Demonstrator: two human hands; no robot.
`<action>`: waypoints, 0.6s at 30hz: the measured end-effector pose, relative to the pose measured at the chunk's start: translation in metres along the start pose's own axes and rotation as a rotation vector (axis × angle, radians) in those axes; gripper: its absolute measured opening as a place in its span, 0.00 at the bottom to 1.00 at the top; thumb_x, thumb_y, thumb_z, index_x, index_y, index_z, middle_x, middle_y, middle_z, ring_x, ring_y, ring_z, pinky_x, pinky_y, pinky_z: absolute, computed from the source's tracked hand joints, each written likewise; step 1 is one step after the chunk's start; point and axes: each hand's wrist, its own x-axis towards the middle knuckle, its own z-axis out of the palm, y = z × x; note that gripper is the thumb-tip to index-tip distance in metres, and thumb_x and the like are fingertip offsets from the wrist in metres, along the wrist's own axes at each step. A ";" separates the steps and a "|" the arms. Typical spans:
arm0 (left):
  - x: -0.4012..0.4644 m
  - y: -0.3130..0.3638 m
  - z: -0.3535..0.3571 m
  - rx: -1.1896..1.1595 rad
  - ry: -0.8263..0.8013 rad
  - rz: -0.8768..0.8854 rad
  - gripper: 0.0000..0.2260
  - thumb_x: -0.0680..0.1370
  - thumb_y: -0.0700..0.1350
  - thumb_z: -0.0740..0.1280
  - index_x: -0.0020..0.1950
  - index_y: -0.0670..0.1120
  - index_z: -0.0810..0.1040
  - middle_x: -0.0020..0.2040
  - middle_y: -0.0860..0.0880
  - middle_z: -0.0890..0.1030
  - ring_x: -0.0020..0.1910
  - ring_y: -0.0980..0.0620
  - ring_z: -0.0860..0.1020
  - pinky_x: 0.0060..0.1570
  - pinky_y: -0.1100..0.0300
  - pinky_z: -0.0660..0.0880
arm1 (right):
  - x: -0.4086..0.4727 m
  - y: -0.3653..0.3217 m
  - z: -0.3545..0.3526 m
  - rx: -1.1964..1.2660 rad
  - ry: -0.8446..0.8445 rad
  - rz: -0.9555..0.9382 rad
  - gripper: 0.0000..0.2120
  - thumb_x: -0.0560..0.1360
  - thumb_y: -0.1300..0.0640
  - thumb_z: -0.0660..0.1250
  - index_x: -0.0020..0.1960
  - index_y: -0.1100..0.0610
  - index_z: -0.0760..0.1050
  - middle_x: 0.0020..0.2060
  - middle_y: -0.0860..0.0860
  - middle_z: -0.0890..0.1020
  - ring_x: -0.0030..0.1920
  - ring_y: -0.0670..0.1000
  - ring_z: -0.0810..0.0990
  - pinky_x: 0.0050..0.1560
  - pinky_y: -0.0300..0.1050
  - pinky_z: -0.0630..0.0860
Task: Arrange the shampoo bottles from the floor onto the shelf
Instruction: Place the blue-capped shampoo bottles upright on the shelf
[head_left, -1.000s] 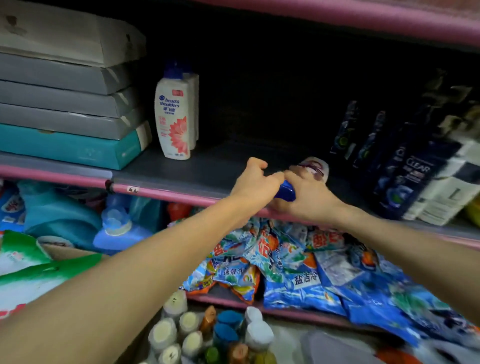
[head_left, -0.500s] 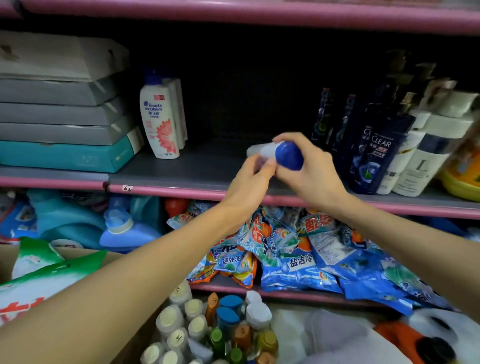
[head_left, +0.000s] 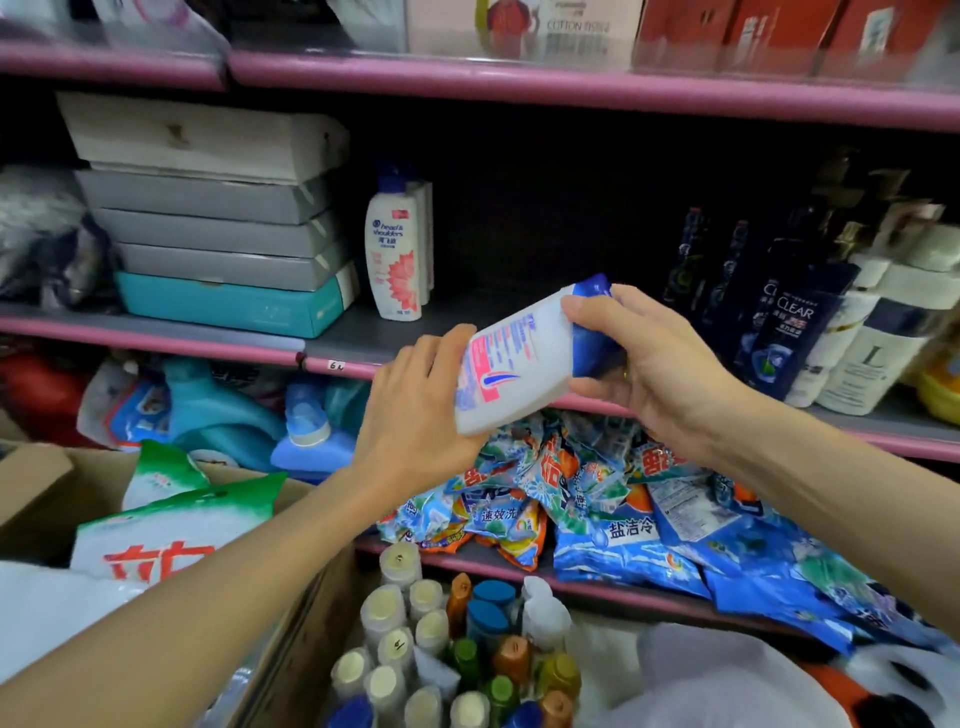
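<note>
I hold a white shampoo bottle (head_left: 517, 364) with a blue cap, tilted in the air in front of the grey shelf (head_left: 467, 322). My left hand (head_left: 415, 405) grips its bottom end. My right hand (head_left: 660, 364) is wrapped around its blue cap end. Two similar white bottles (head_left: 395, 260) stand upright further back on the shelf, to the left. Below, several small bottles with cream, blue, green and orange caps (head_left: 441, 639) stand packed together.
Stacked flat boxes (head_left: 218, 218) fill the shelf's left part. Dark blue and white bottles (head_left: 810, 322) crowd its right side. Detergent bags (head_left: 597, 499) lie on the shelf beneath. A cardboard box with green-and-white bags (head_left: 171, 509) sits lower left.
The bottle has come up from the shelf edge and turned, so its printed side now faces me. Both hands have shifted along it, and my view has risen.
</note>
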 end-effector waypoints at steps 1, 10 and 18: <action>-0.006 -0.002 -0.003 -0.025 0.009 -0.003 0.31 0.65 0.51 0.66 0.67 0.45 0.67 0.52 0.46 0.76 0.46 0.42 0.74 0.42 0.51 0.71 | -0.003 -0.001 0.002 -0.008 -0.046 0.038 0.12 0.71 0.45 0.71 0.50 0.50 0.79 0.47 0.49 0.85 0.42 0.47 0.85 0.39 0.43 0.82; -0.034 -0.002 -0.008 -0.180 0.031 -0.118 0.29 0.62 0.52 0.63 0.63 0.51 0.65 0.51 0.50 0.76 0.49 0.46 0.75 0.44 0.49 0.73 | -0.015 -0.006 0.021 0.364 -0.119 0.358 0.22 0.75 0.41 0.64 0.62 0.52 0.78 0.58 0.54 0.80 0.41 0.50 0.79 0.33 0.39 0.77; -0.028 0.010 -0.028 -0.601 -0.388 -0.319 0.26 0.59 0.49 0.68 0.54 0.66 0.67 0.40 0.61 0.77 0.34 0.62 0.75 0.30 0.69 0.72 | -0.012 -0.004 0.020 0.317 -0.108 0.398 0.29 0.71 0.31 0.61 0.57 0.53 0.81 0.49 0.54 0.83 0.46 0.56 0.84 0.47 0.47 0.82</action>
